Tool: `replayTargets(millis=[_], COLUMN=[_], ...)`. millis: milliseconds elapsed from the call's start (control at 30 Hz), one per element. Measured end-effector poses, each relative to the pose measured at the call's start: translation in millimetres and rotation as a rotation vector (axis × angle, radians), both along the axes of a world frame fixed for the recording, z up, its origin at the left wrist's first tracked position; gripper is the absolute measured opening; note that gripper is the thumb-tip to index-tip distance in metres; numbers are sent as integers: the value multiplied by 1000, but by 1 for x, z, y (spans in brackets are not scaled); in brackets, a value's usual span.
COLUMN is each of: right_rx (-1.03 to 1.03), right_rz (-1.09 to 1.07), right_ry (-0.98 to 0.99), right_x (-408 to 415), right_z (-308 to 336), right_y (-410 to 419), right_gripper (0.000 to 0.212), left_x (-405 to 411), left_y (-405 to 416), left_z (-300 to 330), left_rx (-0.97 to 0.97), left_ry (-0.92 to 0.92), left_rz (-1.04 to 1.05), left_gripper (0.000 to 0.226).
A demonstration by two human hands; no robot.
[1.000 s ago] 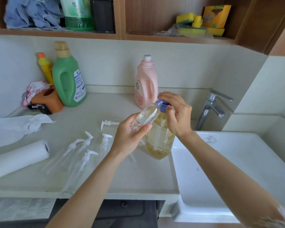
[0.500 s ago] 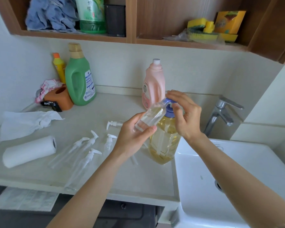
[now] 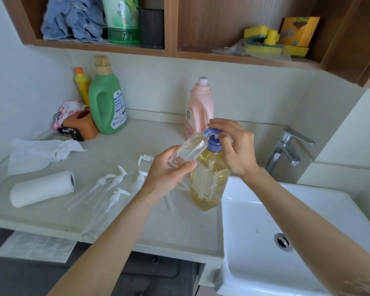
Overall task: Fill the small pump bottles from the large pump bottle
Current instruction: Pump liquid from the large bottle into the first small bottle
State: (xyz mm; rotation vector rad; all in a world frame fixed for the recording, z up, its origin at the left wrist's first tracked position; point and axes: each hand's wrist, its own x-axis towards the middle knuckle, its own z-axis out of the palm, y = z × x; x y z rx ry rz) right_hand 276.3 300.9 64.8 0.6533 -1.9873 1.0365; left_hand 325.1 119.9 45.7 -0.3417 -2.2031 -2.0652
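I see my left hand curled round a small clear bottle, tilted with its open neck up against the spout of the big bottle. The exact meeting of neck and spout is hidden behind my right hand, so I cannot tell whether they touch. That hand has its fingers bent over the blue pump head, thumb side toward me. The big bottle stands on the desk at its right edge, just beside the sink, holding yellow liquid. The small one looks nearly clear; its fill level is hard to make out. On the desk left of my arm lie several more small bottles with white pumps, so transparent that their bodies blur into the surface, and I cannot count them. A loose pump lies farther back. My left forearm covers part of that group.
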Motion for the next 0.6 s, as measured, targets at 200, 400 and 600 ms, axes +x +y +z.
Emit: replayTargets(millis=[200,400,600], right_rx=[-17,-181,-173], right_rz=[5,15,24], right_ry=[-22,33,29], right_x=[-5,-8,-3], right_z=[6,-19,-20], right_y=[5,-8,-9], right_gripper=[39,37,39], left_x=[0,-1,-1], left_y=[3,5,4], left_z=[2,-6,-6], left_rx=[-12,12,21], left_ry=[-15,-61,-85], left_rz=[38,69,72], left_gripper=[21,17,20])
